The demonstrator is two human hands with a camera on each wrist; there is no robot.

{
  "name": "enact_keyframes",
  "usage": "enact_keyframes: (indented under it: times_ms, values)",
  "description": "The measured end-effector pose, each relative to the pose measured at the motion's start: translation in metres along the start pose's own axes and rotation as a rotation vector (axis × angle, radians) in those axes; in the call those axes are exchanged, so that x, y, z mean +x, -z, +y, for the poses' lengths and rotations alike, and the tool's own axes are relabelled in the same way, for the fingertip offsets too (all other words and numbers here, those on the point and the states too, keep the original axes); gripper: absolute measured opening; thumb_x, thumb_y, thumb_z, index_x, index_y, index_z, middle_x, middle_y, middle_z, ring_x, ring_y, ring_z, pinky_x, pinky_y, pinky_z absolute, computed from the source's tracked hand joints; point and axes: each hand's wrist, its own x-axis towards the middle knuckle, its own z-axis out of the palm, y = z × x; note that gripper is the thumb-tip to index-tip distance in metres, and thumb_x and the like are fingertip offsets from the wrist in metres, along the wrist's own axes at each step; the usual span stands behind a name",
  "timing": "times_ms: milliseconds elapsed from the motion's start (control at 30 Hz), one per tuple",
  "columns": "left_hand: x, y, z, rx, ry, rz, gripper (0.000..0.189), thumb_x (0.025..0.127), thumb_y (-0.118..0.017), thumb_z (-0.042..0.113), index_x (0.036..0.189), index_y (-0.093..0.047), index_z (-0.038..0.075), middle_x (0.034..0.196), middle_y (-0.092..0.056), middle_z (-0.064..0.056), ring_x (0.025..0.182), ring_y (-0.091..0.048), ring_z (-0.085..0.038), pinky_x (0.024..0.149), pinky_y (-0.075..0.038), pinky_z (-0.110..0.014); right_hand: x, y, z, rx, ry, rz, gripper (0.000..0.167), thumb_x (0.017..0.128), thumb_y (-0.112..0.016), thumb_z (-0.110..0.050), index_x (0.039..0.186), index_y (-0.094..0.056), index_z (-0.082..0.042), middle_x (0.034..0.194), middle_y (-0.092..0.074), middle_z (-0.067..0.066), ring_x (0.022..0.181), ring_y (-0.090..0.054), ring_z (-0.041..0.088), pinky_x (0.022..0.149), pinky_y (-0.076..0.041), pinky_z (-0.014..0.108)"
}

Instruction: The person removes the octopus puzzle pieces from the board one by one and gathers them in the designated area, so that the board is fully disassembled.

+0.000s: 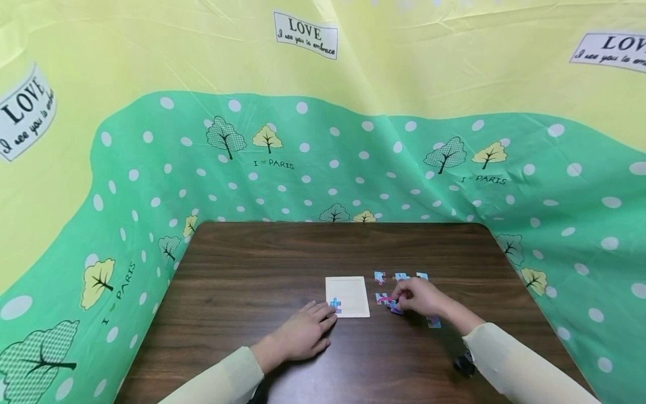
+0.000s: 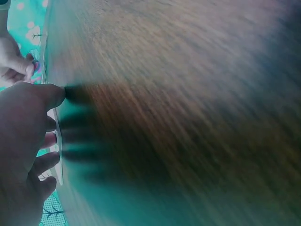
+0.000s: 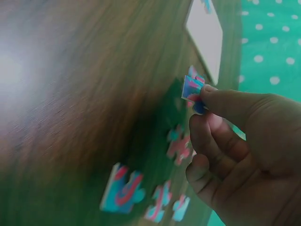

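Note:
My right hand (image 1: pixel 423 297) pinches a small blue and pink jigsaw puzzle piece (image 3: pixel 192 88) between thumb and forefinger, just above the table right of the pale puzzle tray (image 1: pixel 349 285). One blue puzzle piece (image 1: pixel 335 306) lies in the tray's lower left corner. My left hand (image 1: pixel 301 332) rests by that corner, fingers spread, fingertips at the tray's edge next to the piece. In the left wrist view the left hand (image 2: pixel 19 146) shows from the side, its fingers over the tray's edge.
Several loose puzzle pieces lie around the right hand, among them a top-left one (image 1: pixel 379 277), one near the wrist (image 1: pixel 434 322) and a blue corner-like one (image 3: pixel 121 190). The dark wooden table (image 1: pixel 242 280) meets a green dotted cloth (image 1: pixel 282 193) at its back and sides.

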Motion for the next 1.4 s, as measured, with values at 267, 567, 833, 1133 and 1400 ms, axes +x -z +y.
enact_keyframes:
  times_ms: [267,567,833,1133,1400]
  values:
    - [-0.006,0.001,0.000,-0.019,0.030,-0.033,0.060,0.101,-0.058,0.044,0.151,-0.052,0.010,0.158,-0.047,-0.007,0.144,-0.048,-0.029,0.117,-0.041,-0.049,-0.018,0.002,0.014,-0.001,0.032,-0.024,0.007,0.087,-0.078,-0.005,0.092,-0.074,-0.009,0.077,-0.065,-0.003,0.066,-0.053,0.004,0.060,-0.044,0.022]
    - [-0.008,0.004,0.003,-0.052,0.046,-0.055,0.058,0.102,-0.058,0.040,0.151,-0.053,0.010,0.160,-0.045,-0.008,0.146,-0.046,-0.030,0.115,-0.044,-0.047,-0.022,-0.001,0.022,-0.022,0.033,-0.037,0.012,0.086,-0.076,-0.001,0.088,-0.075,-0.013,0.074,-0.063,-0.006,0.064,-0.053,0.005,0.056,-0.045,0.022]
    - [-0.007,0.004,0.004,-0.062,0.043,-0.065,0.055,0.102,-0.059,0.040,0.151,-0.053,0.017,0.161,-0.044,-0.008,0.146,-0.045,-0.031,0.115,-0.044,-0.049,-0.022,-0.003,0.023,-0.085,0.066,-0.021,0.013,0.086,-0.077,-0.001,0.087,-0.075,-0.014,0.075,-0.064,-0.007,0.065,-0.053,0.001,0.057,-0.046,0.022]
    - [-0.006,0.005,0.003,-0.051,0.040,-0.072,0.056,0.101,-0.059,0.041,0.151,-0.053,0.017,0.160,-0.045,-0.007,0.145,-0.047,-0.030,0.114,-0.044,-0.048,-0.023,-0.003,0.020,-0.120,0.075,-0.025,0.013,0.086,-0.077,-0.001,0.089,-0.075,-0.013,0.077,-0.065,-0.006,0.067,-0.053,0.001,0.057,-0.046,0.021]
    - [-0.006,0.008,0.003,-0.050,0.045,-0.090,0.055,0.102,-0.058,0.043,0.151,-0.053,0.018,0.161,-0.044,-0.004,0.146,-0.046,-0.028,0.115,-0.043,-0.049,-0.024,-0.004,0.020,-0.167,0.066,-0.012,0.012,0.085,-0.079,-0.004,0.089,-0.074,-0.014,0.078,-0.064,-0.008,0.068,-0.052,0.000,0.058,-0.046,0.022]
